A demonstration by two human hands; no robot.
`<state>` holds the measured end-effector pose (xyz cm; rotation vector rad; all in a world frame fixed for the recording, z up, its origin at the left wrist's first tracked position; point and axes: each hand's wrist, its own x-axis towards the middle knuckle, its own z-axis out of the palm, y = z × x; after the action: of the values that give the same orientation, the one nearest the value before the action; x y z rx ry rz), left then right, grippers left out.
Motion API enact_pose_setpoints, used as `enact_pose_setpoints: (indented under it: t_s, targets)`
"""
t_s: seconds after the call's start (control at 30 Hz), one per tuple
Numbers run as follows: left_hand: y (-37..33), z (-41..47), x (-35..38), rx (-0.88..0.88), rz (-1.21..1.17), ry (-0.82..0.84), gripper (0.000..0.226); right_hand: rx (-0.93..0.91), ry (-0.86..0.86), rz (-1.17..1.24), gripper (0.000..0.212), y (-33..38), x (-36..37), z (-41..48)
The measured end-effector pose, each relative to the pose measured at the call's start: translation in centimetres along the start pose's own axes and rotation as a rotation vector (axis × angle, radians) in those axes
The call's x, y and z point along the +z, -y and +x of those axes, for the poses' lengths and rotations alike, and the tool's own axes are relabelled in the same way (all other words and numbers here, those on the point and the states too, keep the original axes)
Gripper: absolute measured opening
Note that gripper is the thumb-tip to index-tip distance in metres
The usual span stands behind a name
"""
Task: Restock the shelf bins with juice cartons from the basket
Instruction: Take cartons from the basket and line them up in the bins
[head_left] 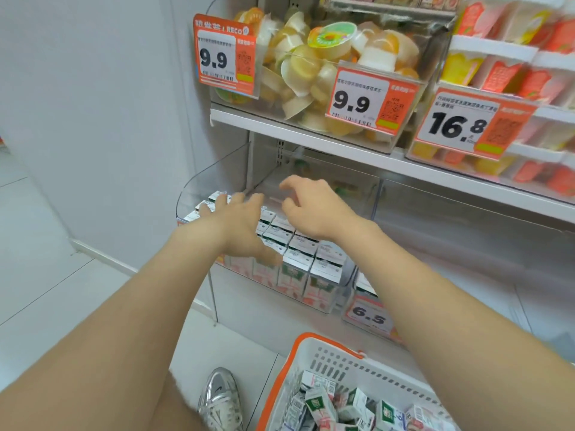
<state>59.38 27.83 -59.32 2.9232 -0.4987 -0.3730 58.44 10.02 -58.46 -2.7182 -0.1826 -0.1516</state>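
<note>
At frame centre, both hands — left hand (239,225) and right hand (314,206) — are hovering empty, fingers spread wide, over the bin's (186,194) juice cartons (303,247); the basket (298,362) is sitting lower right.

Both forearms bare from wrist to the frame edge; no sleeves, watch, bracelet or rings visible. Left hand (239,225) and right hand (314,209) ungloved, fingers (289,181) bare, nails too blurred to judge. One shoe (221,399) in view: metallic silver sneaker, off-white mesh panels, pale laces, a dark swoosh-shaped mark on its side. Bare leg above it.
</note>
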Motion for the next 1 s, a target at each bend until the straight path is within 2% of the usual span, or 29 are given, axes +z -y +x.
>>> enact_pose_setpoints:
  t_s: [0.1, 0.17, 0.23, 0.3, 0.4, 0.47, 0.53, 0.6, 0.8, 0.83, 0.9, 1.0]
  targets:
    - [-2.5, -2.6, -0.6, 0.098, -0.11, -0.158, 0.09, -0.067, -0.283, 0.0, 0.033, 0.7, -1.6, -6.1]
    - [-4.4, -4.6, -0.3, 0.219, -0.185, -0.201, 0.057, -0.091, -0.383, 0.065, 0.025, 0.9, -2.0, -10.5]
    - [-6.5, -6.8, 0.5, 0.307, -0.192, -0.141, 0.032, -0.085, -0.373, 0.076, 0.019, 0.4, -1.8, -14.5]
    - [-8.8, -8.5, 1.9, 0.376, -0.145, -0.017, 0.022, -0.076, -0.295, 0.04, 0.016, -0.9, -1.1, -18.2]
    - [-11.7, -9.9, 5.8, 0.463, 0.009, 0.18, 0.021, -0.044, -0.051, -0.093, 0.011, -3.5, 0.3, -22.8]
    - [-13.4, -10.3, 9.5, 0.481, 0.089, 0.319, 0.025, 0.067, 0.17, -0.13, 0.005, -5.8, 1.6, -25.2]
    - [-14.8, -10.7, 13.3, 0.459, 0.174, 0.452, 0.031, 0.189, 0.358, -0.126, 0.013, -8.5, 3.3, -27.1]
    - [-15.7, -10.7, 16.7, 0.434, 0.232, 0.535, 0.036, 0.29, 0.458, -0.116, 0.026, -11.8, 5.5, -28.8]
    - [-15.5, -9.4, 24.3, 0.359, 0.228, 0.586, 0.048, 0.519, 0.555, -0.101, 0.03, -19.6, 12.4, -33.7]
    - [-15.4, -9.2, 25.5, 0.336, 0.23, 0.571, 0.043, 0.539, 0.555, -0.114, 0.03, -20.5, 13.3, -34.3]
    - [-14.8, -8.7, 28.3, 0.276, 0.255, 0.532, 0.019, 0.562, 0.517, -0.152, 0.033, -21.9, 14.9, -34.9]
    - [-14.3, -8.4, 32.1, 0.205, 0.274, 0.546, 0.015, 0.605, 0.352, -0.201, 0.05, -23.6, 16.8, -35.3]
